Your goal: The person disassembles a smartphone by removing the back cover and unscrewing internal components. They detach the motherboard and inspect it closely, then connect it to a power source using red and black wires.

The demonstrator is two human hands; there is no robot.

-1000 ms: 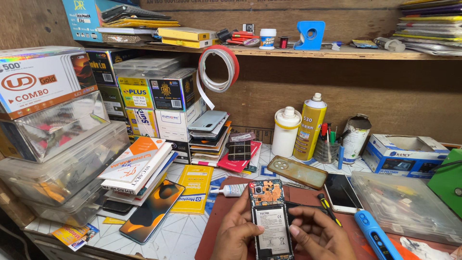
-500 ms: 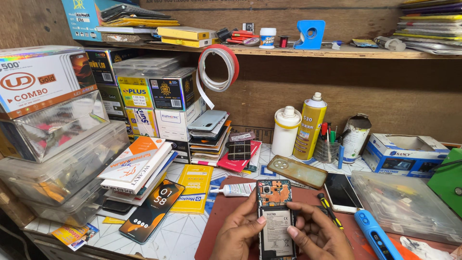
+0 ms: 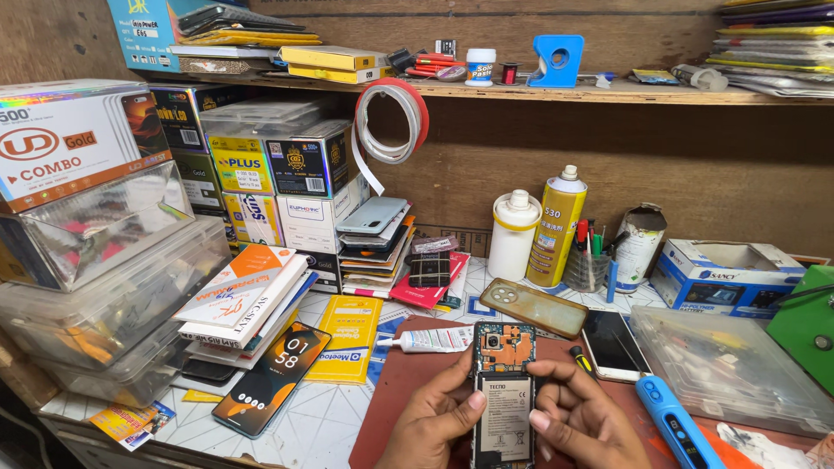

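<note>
Head view — left hand (image 3: pixel 432 424) and right hand (image 3: pixel 580 424) both grip an opened phone (image 3: pixel 504 395), thumbs on its battery (image 3: pixel 505 415) — above a brown mat (image 3: pixel 408 382).

Both hands meet low at centre frame, forearms out of view. The left hand (image 3: pixel 434 423) curls in from the left, its thumb laid flat and pointing right, fingers tucked beneath. The right hand (image 3: pixel 584 423) mirrors it from the right, thumb pressed inward, index finger arched above, remaining fingers bent loosely.
</note>
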